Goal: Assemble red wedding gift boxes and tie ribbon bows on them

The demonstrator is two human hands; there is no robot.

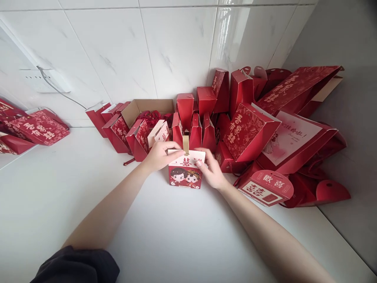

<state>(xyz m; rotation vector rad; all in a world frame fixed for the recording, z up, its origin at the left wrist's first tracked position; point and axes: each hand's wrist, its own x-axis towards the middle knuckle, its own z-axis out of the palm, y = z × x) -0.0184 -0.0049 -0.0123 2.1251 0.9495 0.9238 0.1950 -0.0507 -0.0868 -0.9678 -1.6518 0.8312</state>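
A small red-and-white gift box (185, 177) with a cartoon couple on its front stands on the white surface between my hands. From its top edge a short gold ribbon (185, 144) sticks up. My left hand (160, 157) pinches the box's upper left edge, its thumb lying close to the ribbon's base. Wrapped round the upper right side is my right hand (212, 171), its thumb pressed on the front; its other fingers are partly hidden behind the box.
Behind my hands stand several red gift boxes (185, 108) and a cardboard box (153, 106) with red cords inside. Large red gift bags (250, 131) are heaped at the right. More red bags (38, 127) lie far left, below a wall socket (44, 80) with a cable.
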